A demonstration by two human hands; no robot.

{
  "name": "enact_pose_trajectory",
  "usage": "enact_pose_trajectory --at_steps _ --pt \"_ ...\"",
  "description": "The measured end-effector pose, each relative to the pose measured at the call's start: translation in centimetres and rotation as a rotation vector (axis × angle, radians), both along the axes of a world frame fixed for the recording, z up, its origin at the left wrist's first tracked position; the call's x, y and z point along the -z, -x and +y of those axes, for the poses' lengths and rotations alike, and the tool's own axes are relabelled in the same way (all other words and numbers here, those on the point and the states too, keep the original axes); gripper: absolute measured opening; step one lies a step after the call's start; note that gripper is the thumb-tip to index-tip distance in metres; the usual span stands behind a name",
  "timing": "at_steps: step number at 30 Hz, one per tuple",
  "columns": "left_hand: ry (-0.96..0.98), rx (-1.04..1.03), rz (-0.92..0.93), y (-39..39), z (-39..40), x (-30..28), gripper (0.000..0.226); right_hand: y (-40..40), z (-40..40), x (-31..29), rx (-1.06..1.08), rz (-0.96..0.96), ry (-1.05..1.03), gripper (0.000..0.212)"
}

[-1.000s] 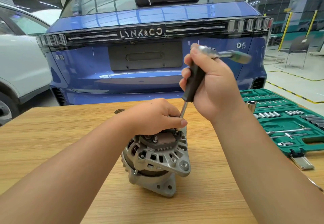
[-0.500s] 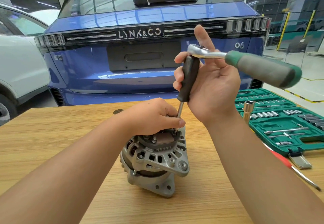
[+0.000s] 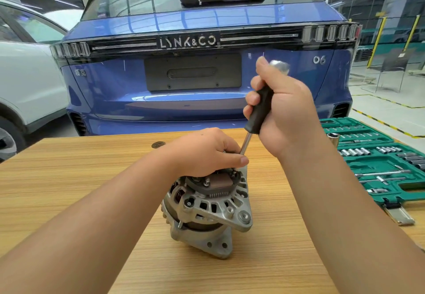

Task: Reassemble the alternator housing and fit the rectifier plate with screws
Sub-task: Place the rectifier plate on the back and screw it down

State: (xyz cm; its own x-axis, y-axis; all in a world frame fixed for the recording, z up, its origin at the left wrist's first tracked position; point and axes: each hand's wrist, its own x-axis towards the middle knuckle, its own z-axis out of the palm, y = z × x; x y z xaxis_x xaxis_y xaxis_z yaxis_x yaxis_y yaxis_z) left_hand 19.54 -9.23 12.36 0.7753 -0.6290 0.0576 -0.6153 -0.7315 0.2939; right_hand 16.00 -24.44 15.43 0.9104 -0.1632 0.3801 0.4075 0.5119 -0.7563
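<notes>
1. Standing near the middle of the wooden table (image 3: 69, 190), towards its near edge, the alternator (image 3: 207, 213) shows a cast silver housing with ribbed vent slots, mounting ears and bolt holes.
2. On its top sits the dark rectifier plate (image 3: 218, 182), round, with a brownish block, a finned edge and small studs.
3. The table is light, straight-grained wood; a small dark round disc (image 3: 158, 144) lies near its far edge.
4. At the right edge an open green plastic socket case (image 3: 379, 155) holds rows of shiny sockets and bars, with one loose chrome socket (image 3: 332, 138) standing at its near-left corner.
5. Beyond the far edge stand a glossy blue car (image 3: 195, 75) and part of a white car (image 3: 27, 86).
6. Half a second earlier the right hand was spread open against the driver and the green ratchet handle swung out to the right; now that handle is out of sight and only the blurred chrome ratchet head (image 3: 279, 66) shows above the fist.
7. The right hand (image 3: 287, 114) grips the black driver handle (image 3: 261, 112), fingers wrapped tight around it.
8. The steel shaft (image 3: 245, 144) slants down to the plate.
9. The left hand (image 3: 202, 153) rests curled on the alternator's top, thumb tip beside the shaft's lower end; whether it pinches the shaft I cannot tell.
</notes>
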Motion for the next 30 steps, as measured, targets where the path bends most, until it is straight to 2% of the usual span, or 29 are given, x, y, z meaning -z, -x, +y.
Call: enact_pose_trajectory --at_steps 2,5,8,12,16,18,22,27,30 --pt "0.021 -0.007 -0.006 -0.1 0.1 0.1 0.041 0.1 0.2 0.1 -0.075 -0.050 -0.028 0.008" --pt "0.036 -0.013 0.004 -0.1 0.3 0.2 0.038 0.4 0.9 0.6 0.011 -0.245 0.045 0.031" --pt "0.045 -0.009 0.009 -0.1 0.3 0.2 0.039 0.4 1.3 0.9 0.040 -0.365 0.106 0.038" --pt "0.059 -0.013 0.022 -0.1 0.5 0.2 0.041 0.3 0.8 1.1 -0.179 -0.394 0.046 0.042" --pt "0.049 -0.035 0.020 -0.1 0.5 0.2 0.042 0.2 -0.1 1.1 -0.370 -0.339 -0.053 0.044" --pt "0.048 -0.036 0.022 -0.1 0.5 0.2 0.041 0.1 -0.2 1.1 -0.379 -0.315 -0.052 0.042" --pt "0.051 -0.033 0.016 -0.1 0.4 0.2 0.037 0.1 0.2 0.6 -0.277 -0.206 -0.029 0.029" --pt "-0.009 -0.003 -0.011 0.1 0.0 0.0 0.035 -0.3 0.0 0.2 0.060 -0.007 0.003 0.013" --pt "0.021 -0.010 0.003 -0.1 0.1 0.1 0.039 -0.1 -0.2 0.2 -0.092 -0.010 -0.014 0.002"
